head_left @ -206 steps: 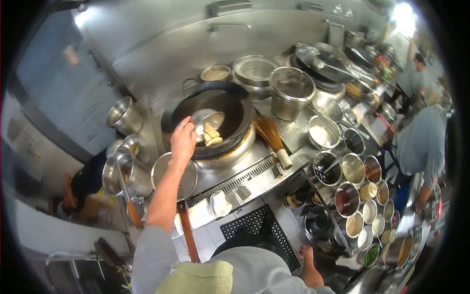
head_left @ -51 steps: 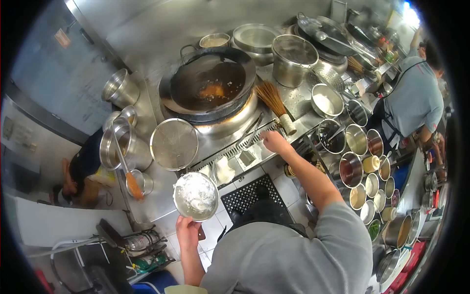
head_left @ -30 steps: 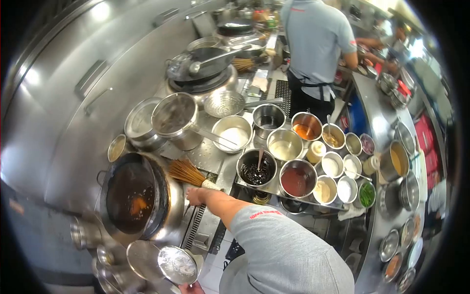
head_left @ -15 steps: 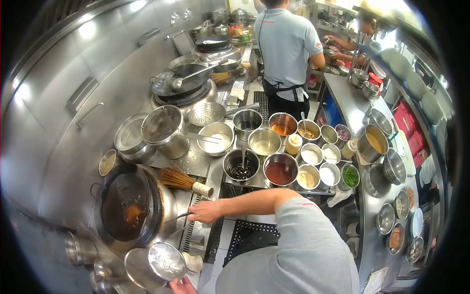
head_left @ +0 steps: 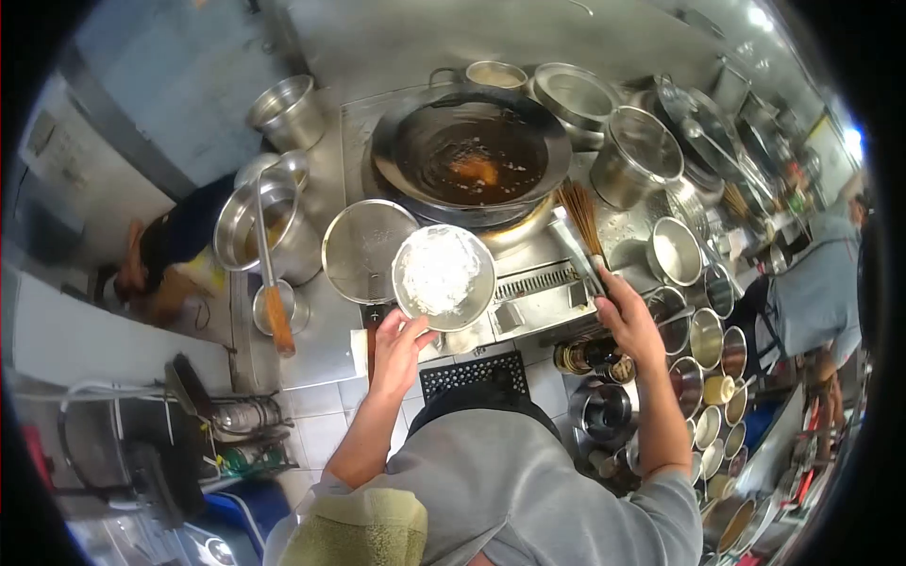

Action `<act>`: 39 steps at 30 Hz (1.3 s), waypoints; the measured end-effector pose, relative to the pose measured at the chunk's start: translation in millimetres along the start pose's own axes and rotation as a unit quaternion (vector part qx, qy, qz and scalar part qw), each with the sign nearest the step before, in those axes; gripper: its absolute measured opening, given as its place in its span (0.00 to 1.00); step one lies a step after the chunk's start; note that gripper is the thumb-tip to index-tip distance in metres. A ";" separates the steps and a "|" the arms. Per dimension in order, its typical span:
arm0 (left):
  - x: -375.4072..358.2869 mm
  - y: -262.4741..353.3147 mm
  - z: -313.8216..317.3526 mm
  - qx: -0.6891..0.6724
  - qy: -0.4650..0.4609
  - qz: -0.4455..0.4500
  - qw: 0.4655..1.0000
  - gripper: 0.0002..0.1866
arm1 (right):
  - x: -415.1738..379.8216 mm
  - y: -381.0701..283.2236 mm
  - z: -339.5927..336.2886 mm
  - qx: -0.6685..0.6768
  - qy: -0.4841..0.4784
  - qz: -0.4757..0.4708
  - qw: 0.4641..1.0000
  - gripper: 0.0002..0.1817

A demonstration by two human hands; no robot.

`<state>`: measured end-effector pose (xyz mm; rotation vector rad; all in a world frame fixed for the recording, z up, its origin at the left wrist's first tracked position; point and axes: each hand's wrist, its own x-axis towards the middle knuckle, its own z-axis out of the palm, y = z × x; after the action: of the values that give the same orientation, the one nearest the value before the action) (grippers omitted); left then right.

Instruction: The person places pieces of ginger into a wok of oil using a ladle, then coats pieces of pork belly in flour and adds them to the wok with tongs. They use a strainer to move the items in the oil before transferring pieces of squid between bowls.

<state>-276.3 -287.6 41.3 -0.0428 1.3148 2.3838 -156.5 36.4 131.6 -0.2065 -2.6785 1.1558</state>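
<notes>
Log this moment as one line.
left hand: holds floury round steel bowl | right hand: grips long metal tongs | dark wok: frying

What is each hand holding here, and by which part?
The left hand holds the metal bowl of white powder by its near rim. The right hand grips metal tongs at their near end.

A steel cooking counter [head_left: 326, 344] is carrying everything: a wok [head_left: 469, 156] is sitting at twelve o'clock, a round strainer [head_left: 366, 250] is lying toward nine, a ladle pot [head_left: 257, 226] is standing farther left, and sauce bowls [head_left: 706, 332] are lining up at four.
</notes>
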 end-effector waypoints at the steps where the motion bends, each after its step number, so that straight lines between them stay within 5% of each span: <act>1: -1.7 -1.1 0.0 -0.002 0.004 0.004 1.000 0.01 | 10.7 -19.2 -8.0 -0.083 0.010 -0.127 0.988 0.24; 8: -7.1 -6.4 -7.8 0.045 0.021 0.071 0.996 0.05 | 70.6 -90.5 14.6 -0.270 -0.176 -0.210 0.923 0.17; 13: -12.4 -6.5 -3.6 0.101 0.017 0.145 0.984 0.06 | 87.3 -110.5 39.8 -0.299 -0.158 -0.300 0.892 0.10; 16: -9.1 -12.8 -9.2 0.128 0.019 0.171 0.977 0.07 | 97.8 -114.1 45.2 -0.337 -0.127 -0.321 0.876 0.15; 24: -4.7 4.5 -1.0 0.039 0.000 0.059 0.997 0.03 | 128.0 -120.0 20.4 -0.361 -0.078 -0.425 0.826 0.10; 33: 32.1 12.8 16.0 -0.026 -0.005 0.017 1.000 0.01 | 195.9 -126.7 -26.4 -0.299 0.049 -0.286 0.909 0.06; 39: 8.6 7.5 15.3 -0.040 0.029 -0.019 0.999 0.03 | 250.9 -63.3 52.5 -0.461 -0.097 -0.154 0.868 0.10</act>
<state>-284.4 -275.7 53.8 -0.1599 1.2327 2.4197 -415.0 9.9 178.4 0.2080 -3.0548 -0.2727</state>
